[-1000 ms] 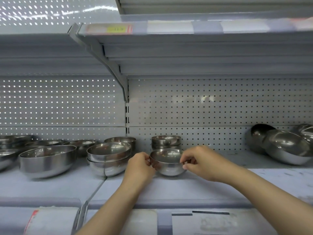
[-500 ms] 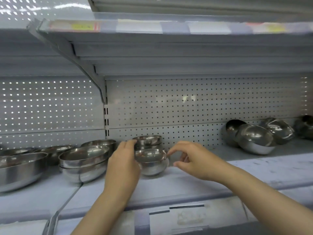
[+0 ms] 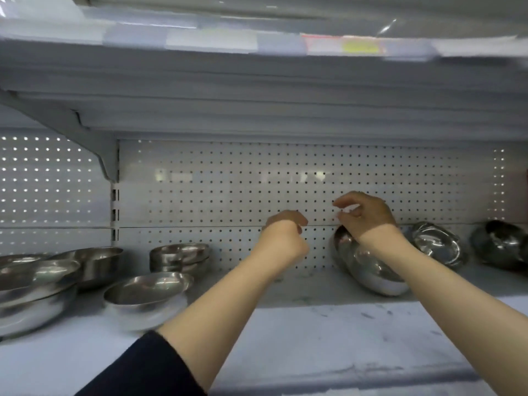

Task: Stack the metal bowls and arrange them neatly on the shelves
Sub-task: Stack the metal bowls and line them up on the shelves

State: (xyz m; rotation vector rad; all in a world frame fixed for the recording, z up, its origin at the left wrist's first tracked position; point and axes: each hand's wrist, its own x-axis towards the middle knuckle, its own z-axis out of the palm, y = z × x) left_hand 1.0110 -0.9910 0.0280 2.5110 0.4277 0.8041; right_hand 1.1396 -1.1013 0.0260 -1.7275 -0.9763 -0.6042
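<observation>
Fingers [image 3: 341, 202] of the right hand [image 3: 365, 215] are loosely curled in the air and hold nothing; this hand hangs in front of the white perforated back panel [image 3: 228, 190], just above a tilted shiny steel bowl [image 3: 371, 270] that leans on its side at the back of the shelf. Fingers of the left hand [image 3: 285, 235] are curled inward into a loose fist, also holding nothing, and this hand is raised between the bowls, touching none of them. A dark blue sleeve [image 3: 148, 370] covers the left upper arm at the bottom edge.

On the pale grey shelf [image 3: 328, 338] a small round metal bowl [image 3: 148, 298] stands upright near the front, left of the left forearm. Just behind it a short stack of small metal bowls [image 3: 180, 257] stands near the panel. Further left are bigger steel bowls [image 3: 43, 281], some nested one in another. To the right of the tilted bowl, two more tilted steel bowls [image 3: 437, 244] lie against the back panel, well apart from the upright group. Above, the upper shelf edge carries a blurred yellow price label [image 3: 358, 47].
</observation>
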